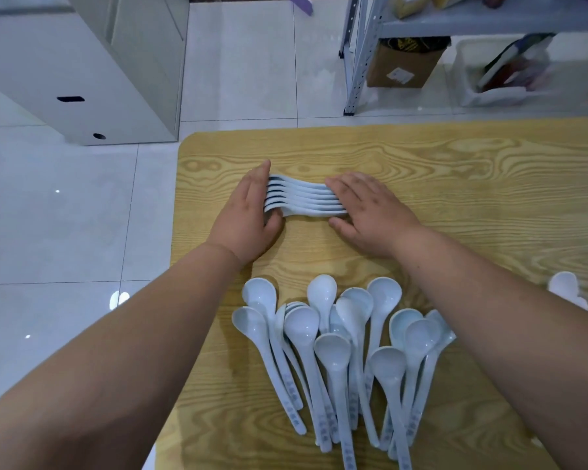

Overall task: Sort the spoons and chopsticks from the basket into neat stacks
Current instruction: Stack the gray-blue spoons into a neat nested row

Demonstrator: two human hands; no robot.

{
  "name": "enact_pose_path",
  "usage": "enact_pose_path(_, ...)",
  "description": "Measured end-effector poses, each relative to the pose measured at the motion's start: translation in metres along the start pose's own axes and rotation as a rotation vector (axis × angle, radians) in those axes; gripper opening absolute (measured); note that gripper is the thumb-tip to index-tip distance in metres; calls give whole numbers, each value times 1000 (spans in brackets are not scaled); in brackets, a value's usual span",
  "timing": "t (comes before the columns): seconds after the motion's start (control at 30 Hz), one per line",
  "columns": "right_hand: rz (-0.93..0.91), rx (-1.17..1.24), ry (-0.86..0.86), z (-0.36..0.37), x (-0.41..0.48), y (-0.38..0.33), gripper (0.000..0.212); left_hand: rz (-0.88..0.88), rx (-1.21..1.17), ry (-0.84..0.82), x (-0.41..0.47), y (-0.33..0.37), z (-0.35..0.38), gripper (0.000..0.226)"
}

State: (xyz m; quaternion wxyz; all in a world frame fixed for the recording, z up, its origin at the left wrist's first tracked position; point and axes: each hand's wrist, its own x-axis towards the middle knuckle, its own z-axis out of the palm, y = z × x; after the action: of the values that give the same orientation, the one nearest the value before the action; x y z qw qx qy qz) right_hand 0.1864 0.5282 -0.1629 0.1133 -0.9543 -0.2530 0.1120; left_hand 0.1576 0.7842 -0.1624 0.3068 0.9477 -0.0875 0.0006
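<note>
A nested stack of several white spoons (pixel 304 197) lies on its side across the far left part of the wooden table (pixel 455 171). My left hand (pixel 252 215) presses its straight fingers against the bowl end of the stack. My right hand (pixel 367 212) lies flat over the handle end, fingers straight. Nearer to me, a loose pile of several white spoons (pixel 343 340) is fanned out, bowls away from me and handles toward me. One more white spoon (pixel 566 288) shows at the right edge. No chopsticks or basket are in view.
The table's left edge and rounded corner (pixel 184 144) border a white tiled floor. A white cabinet (pixel 82 79) stands at the far left. A grey metal shelf (pixel 364 56) with a cardboard box (pixel 404 66) and a clear bin (pixel 503 72) stands beyond the table.
</note>
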Motion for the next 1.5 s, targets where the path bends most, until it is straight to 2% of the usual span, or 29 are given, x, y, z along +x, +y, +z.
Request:
enact_pose_path(0.2,73,-31,-111,-6,1,-5,81,46,190,-59,-3,3,-11,82)
enact_pose_path(0.5,118,-48,-187,-24,-2,-15,95,9,252,-160,-13,8,-22,88)
enact_pose_path(0.6,115,16,-152,-33,-19,-35,84,28,167,-111,-29,20,-35,79)
enact_pose_path(0.7,103,201,16,-47,-52,-66,60,20,-26,1,-60,38,-52,64)
enact_pose_path(0.8,74,365,122,-56,-106,-109,39,0,-212,-17,-116,63,-69,53)
enact_pose_path(0.93,81,525,19,-57,-199,-169,38,-14,-369,-131,-213,97,-86,45)
enact_pose_path(1.1,151,536,-107,-51,-301,-220,41,90,-300,-307,-313,113,-103,40)
enact_pose_path(1.17,191,546,-115,-51,-329,-230,43,62,-330,-327,-335,115,-108,36)
enact_pose_path(1.27,225,556,-148,-51,-353,-232,44,3,-394,-349,-351,127,-105,34)
enact_pose_path(1.4,233,538,-163,-44,-353,-207,33,21,-384,-393,-336,146,-95,33)
enact_pose_path(1.5,256,572,-136,-34,-342,-175,27,-12,-374,-328,-310,163,-77,31)
